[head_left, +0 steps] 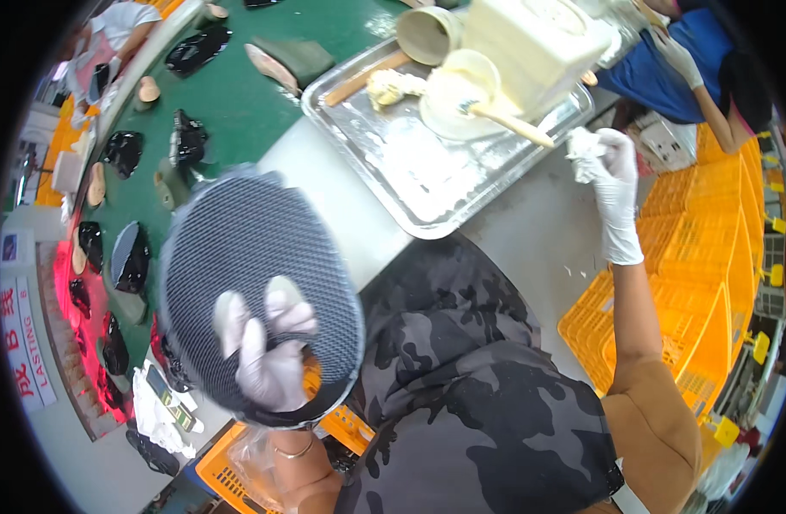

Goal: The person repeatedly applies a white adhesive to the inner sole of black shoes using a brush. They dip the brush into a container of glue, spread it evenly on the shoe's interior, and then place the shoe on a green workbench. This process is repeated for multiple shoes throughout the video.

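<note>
The dark mesh shoe upper (256, 265) sits low and left of centre, held up over the edge of the bench (530, 231); its fabric is a fine honeycomb weave, rounded like a dome, with a smooth black band along the lower rim. The left hand (264, 351), in a thin whitish glove, has its grip closed on that lower rim, two fingertips pressed onto the mesh and the rest curled beneath, so the inside of the upper is hidden. The right hand (611, 184), gloved the same way, is raised well apart to the right, its grip closed around a crumpled white wad (585, 152) whose material I cannot make out. Just beyond it lies a shiny metal tray (427, 184), smeared with white paste, carrying a pale round bowl (461, 98) with a wooden-handled brush (508, 122) resting in it, a beige cup (427, 34) tipped on its side and a cream plastic jug (538, 43) cut off by the top edge. A green conveyor belt (247, 103) curves away on the left, dotted with black shoe uppers (187, 137) and tan lasts (273, 68). Orange plastic crates (701, 274) stack on the right, and another person's arm (710, 94) in blue reaches in at the upper right corner. The camouflage shirt (478, 385) fills the lower middle.
</note>
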The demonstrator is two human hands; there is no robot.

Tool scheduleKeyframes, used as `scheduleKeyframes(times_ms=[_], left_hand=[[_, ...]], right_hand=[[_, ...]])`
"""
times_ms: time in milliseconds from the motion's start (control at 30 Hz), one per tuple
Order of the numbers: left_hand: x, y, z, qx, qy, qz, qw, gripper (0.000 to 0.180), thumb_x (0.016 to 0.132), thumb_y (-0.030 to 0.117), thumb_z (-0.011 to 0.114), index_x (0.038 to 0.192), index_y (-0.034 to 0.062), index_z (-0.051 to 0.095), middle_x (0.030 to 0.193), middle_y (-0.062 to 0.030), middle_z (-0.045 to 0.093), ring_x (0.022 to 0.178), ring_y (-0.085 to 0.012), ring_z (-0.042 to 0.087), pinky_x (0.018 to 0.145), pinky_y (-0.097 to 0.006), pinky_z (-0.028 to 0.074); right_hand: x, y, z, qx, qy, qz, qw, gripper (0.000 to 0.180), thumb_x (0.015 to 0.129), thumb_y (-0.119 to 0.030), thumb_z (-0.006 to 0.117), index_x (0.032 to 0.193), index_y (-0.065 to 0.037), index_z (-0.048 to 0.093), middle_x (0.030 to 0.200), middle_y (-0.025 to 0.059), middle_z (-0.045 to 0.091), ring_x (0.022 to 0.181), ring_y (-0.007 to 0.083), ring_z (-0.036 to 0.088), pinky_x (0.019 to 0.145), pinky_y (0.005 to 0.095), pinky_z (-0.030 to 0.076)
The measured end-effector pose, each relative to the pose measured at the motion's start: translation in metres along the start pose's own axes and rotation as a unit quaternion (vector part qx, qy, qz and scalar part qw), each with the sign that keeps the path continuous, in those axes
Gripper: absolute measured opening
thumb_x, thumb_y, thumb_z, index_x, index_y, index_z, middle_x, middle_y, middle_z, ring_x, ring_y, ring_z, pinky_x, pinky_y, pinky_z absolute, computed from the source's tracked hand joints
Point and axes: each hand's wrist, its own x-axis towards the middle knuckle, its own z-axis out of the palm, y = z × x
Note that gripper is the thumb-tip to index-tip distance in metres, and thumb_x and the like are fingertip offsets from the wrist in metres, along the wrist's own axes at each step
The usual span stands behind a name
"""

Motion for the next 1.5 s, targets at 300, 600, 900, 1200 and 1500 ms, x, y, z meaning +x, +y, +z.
scheduleKeyframes(times_ms=[300,600,900,1200,1500], left_hand=[[-0.007,-0.017,-0.005,-0.051,0.059,0.014,0.997,0.036,0.096,0.009,0.037,0.133,0.0084,0.038,0.109,-0.0219,0.054,0.09,-0.0384,0.06,0.079,-0.047,0.051],[0.006,-0.025,0.009,0.071,0.101,-0.024,0.992,0.037,0.094,0.009,0.042,0.131,0.0098,0.041,0.105,-0.0155,0.055,0.082,-0.0188,0.05,0.076,-0.034,0.042],[0.018,-0.036,-0.002,0.018,0.081,0.113,0.99,0.054,0.093,0.008,0.046,0.14,0.0142,0.02,0.117,-0.0157,0.046,0.096,-0.0288,0.055,0.077,-0.045,0.052],[0.016,-0.066,-0.024,0.375,0.113,0.271,0.879,0.056,0.091,0.004,0.046,0.141,0.0154,0.022,0.134,-0.0158,0.036,0.122,-0.03,0.042,0.101,-0.043,0.037],[0.045,-0.035,-0.027,0.417,0.026,0.238,0.877,0.068,0.082,0.013,0.063,0.138,0.0003,0.025,0.123,-0.018,0.051,0.11,-0.0257,0.052,0.096,-0.037,0.04]], right_hand=[[0.045,0.015,0.018,-0.513,-0.089,-0.266,0.812,0.023,0.086,-0.01,0.059,0.108,-0.003,0.055,0.099,0.0058,0.061,0.09,0.0151,0.057,0.079,0.0305,0.045],[0.048,0.0,-0.006,-0.175,-0.06,-0.081,0.979,0.026,0.092,-0.018,0.051,0.113,-0.004,0.05,0.109,0.0046,0.055,0.097,0.0127,0.052,0.081,0.0252,0.042],[-0.042,-0.092,0.054,-0.101,-0.147,0.009,0.984,0.013,0.085,-0.002,0.052,0.09,-0.001,0.064,0.086,0.0065,0.064,0.082,0.012,0.059,0.073,0.0247,0.047],[-0.128,-0.053,0.184,0.431,-0.432,0.465,0.641,0.04,0.093,-0.036,0.052,0.119,-0.006,0.046,0.097,0.0024,0.055,0.079,0.0117,0.057,0.066,0.0228,0.048],[-0.086,-0.079,0.208,0.445,-0.358,0.452,0.685,0.032,0.092,-0.038,0.053,0.105,-0.01,0.053,0.08,0.0013,0.057,0.067,0.0114,0.057,0.057,0.0244,0.045]])
